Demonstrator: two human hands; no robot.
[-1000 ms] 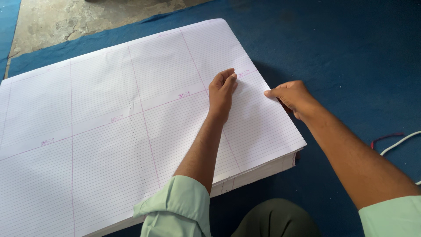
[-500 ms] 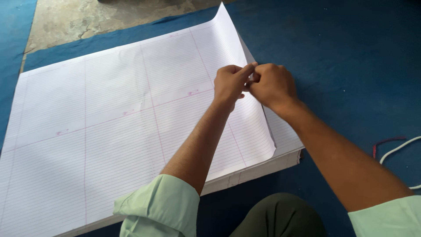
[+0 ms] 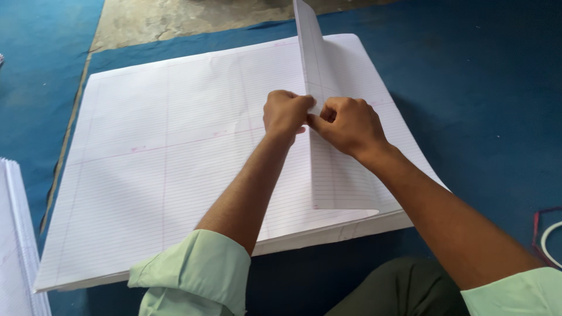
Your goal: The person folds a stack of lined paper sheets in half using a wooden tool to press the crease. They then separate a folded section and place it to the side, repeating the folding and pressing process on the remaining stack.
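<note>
On one paper stack (image 3: 175,175), two hands (image 3: 316,117) pinching one lifted sheet (image 3: 313,64).

Place: paper workshop, work done on the floor | Signs: big stack of ruled sheets (image 3: 175,169) on blue mat (image 3: 480,88) | second paper stack (image 3: 14,246) at left edge | bare concrete floor (image 3: 175,20) beyond mat

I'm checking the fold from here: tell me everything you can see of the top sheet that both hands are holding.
The top sheet is large white paper ruled with fine lines and a few pink margin lines. Its right part is lifted and curled over leftward, the far corner standing upright, the near edge bent in a soft loop. The left hand and right hand pinch it together mid-sheet. The rest lies flat on a thick stack of like sheets on a blue mat.
</note>
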